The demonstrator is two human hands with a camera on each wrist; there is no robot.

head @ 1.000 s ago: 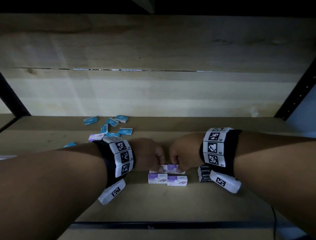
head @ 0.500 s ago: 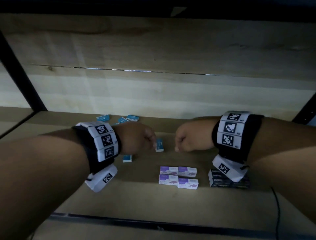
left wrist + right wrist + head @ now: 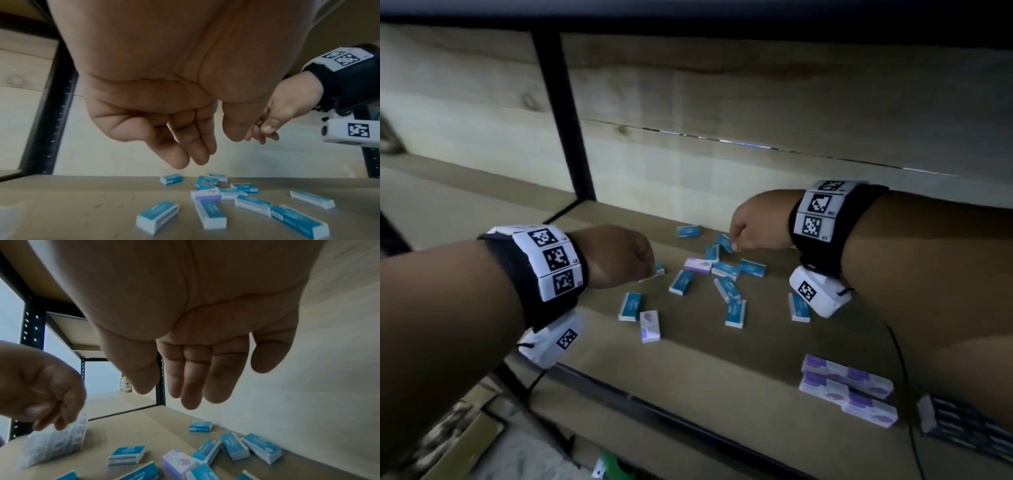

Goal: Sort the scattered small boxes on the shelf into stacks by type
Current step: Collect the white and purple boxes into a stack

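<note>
Both my hands have left the purple stack (image 3: 847,389) for the scattered blue boxes (image 3: 726,274) at the shelf's (image 3: 722,370) back | left hand (image 3: 616,257) and right hand (image 3: 753,226): fingers loosely curled, empty | next: pinch one blue box by its long sides.

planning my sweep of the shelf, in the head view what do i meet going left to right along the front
left hand → lone purple box → blue box → purple stack → dark stack

The head camera looks forward and down on the shelf (image 3: 722,359) from above both forearms. Each wrist camera sits under its palm, very near, facing the far wall. All three views share the scattered blue boxes (image 3: 726,270) (image 3: 205,185) (image 3: 234,446).
</note>
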